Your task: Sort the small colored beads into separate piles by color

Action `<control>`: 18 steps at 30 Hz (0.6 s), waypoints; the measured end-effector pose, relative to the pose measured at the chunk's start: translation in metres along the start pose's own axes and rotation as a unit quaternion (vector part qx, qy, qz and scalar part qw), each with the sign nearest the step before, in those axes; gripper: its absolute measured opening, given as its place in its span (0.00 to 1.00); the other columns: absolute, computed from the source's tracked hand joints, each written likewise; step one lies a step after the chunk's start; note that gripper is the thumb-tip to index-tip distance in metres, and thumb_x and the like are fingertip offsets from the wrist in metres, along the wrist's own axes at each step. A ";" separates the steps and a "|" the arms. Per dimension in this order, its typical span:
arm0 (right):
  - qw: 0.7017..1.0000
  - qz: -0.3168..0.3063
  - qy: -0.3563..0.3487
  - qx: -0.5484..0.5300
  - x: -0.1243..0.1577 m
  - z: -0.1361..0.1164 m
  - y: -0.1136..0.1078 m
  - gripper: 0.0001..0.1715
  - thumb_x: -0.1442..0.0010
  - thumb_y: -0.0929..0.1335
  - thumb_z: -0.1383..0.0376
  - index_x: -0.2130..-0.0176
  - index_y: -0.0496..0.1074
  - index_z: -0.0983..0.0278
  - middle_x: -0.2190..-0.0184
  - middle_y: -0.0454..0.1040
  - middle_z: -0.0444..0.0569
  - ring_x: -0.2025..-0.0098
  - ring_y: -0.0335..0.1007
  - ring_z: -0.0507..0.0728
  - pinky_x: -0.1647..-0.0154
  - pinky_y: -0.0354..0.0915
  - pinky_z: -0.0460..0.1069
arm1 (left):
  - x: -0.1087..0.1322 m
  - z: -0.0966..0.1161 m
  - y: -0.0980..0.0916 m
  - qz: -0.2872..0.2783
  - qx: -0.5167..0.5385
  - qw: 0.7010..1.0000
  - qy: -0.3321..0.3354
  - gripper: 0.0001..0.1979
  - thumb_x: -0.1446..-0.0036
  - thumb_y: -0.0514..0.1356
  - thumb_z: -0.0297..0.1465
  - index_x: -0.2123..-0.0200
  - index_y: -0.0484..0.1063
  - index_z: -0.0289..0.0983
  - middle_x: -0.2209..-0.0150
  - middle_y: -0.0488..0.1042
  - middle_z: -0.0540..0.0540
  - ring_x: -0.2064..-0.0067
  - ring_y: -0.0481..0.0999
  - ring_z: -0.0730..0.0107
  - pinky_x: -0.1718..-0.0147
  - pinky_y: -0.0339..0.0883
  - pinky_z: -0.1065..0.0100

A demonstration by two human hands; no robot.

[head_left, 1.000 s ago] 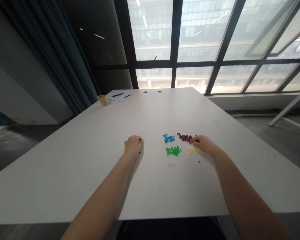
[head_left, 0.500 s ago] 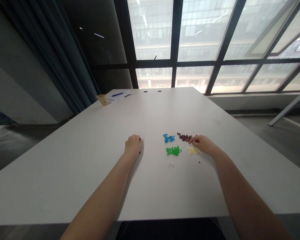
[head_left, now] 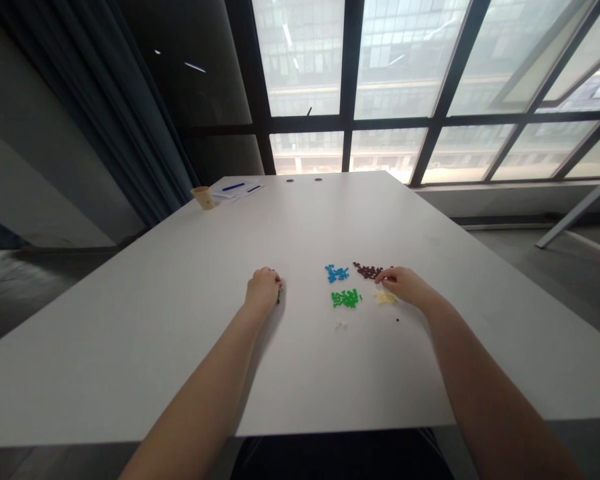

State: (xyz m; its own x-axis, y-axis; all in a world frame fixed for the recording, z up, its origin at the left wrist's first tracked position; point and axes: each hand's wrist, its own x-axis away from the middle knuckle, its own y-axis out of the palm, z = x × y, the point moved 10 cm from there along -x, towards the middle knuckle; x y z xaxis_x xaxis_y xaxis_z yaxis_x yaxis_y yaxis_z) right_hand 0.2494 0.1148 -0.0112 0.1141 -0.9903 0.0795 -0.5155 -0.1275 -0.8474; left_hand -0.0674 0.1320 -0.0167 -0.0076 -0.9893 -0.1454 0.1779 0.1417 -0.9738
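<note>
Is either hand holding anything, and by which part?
The left hand seems to pinch a small green piece at its fingertips; too small to be sure. The right hand shows no clear hold.

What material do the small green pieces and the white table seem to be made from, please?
The small green pieces look like moulded plastic, with a bright, even colour and a slight shine, though they are too small to be sure. The table looks like a laminate-covered board: smooth, matte white, with no visible wood grain. Its core does not show.
</note>
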 end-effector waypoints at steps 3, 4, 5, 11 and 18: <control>1.000 0.001 -0.005 -0.007 -0.001 0.000 0.001 0.18 0.54 0.60 0.69 0.69 0.76 0.63 0.79 0.70 0.45 0.82 0.55 0.47 0.80 0.49 0.44 | 0.001 0.004 -0.004 0.026 0.029 0.999 0.013 0.08 0.52 0.54 0.27 0.73 0.73 0.36 0.67 0.72 0.41 0.62 0.70 0.60 0.64 0.62 0.65; 1.000 0.001 -0.008 -0.008 -0.001 0.000 0.001 0.18 0.54 0.60 0.69 0.69 0.76 0.63 0.79 0.71 0.45 0.82 0.56 0.47 0.79 0.50 0.43 | 0.001 0.005 -0.006 0.034 0.050 0.998 0.019 0.08 0.52 0.53 0.27 0.71 0.72 0.36 0.67 0.72 0.41 0.62 0.70 0.61 0.63 0.62 0.65; 1.000 0.002 -0.010 -0.010 -0.001 -0.001 0.002 0.17 0.54 0.60 0.69 0.69 0.76 0.63 0.78 0.71 0.45 0.82 0.56 0.47 0.79 0.50 0.43 | 0.002 0.007 -0.008 0.042 0.074 0.996 0.026 0.09 0.52 0.52 0.26 0.69 0.72 0.35 0.68 0.72 0.41 0.63 0.70 0.62 0.63 0.62 0.65; 1.000 0.007 -0.018 -0.009 -0.001 -0.005 0.003 0.17 0.54 0.60 0.69 0.69 0.76 0.63 0.76 0.72 0.46 0.81 0.58 0.47 0.79 0.52 0.43 | 0.005 0.030 -0.016 0.045 0.236 0.968 0.079 0.10 0.53 0.51 0.24 0.70 0.71 0.36 0.68 0.72 0.45 0.68 0.71 0.69 0.65 0.64 0.67; 0.991 0.064 -0.107 -0.051 0.003 -0.035 0.001 0.15 0.52 0.60 0.71 0.69 0.75 0.64 0.77 0.70 0.45 0.79 0.60 0.49 0.75 0.56 0.44 | 0.024 0.070 -0.022 0.016 0.445 0.885 0.134 0.13 0.48 0.53 0.31 0.58 0.67 0.39 0.64 0.74 0.45 0.65 0.73 0.71 0.63 0.66 0.68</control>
State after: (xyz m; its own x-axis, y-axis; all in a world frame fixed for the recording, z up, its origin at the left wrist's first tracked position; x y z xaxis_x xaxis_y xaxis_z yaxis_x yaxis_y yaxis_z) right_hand 0.2188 0.1099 0.0064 0.2141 -0.9654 -0.1486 -0.6199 -0.0167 -0.7845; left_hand -0.0027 0.1024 0.0131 -0.1993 -0.9252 -0.3229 0.8863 -0.0296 -0.4622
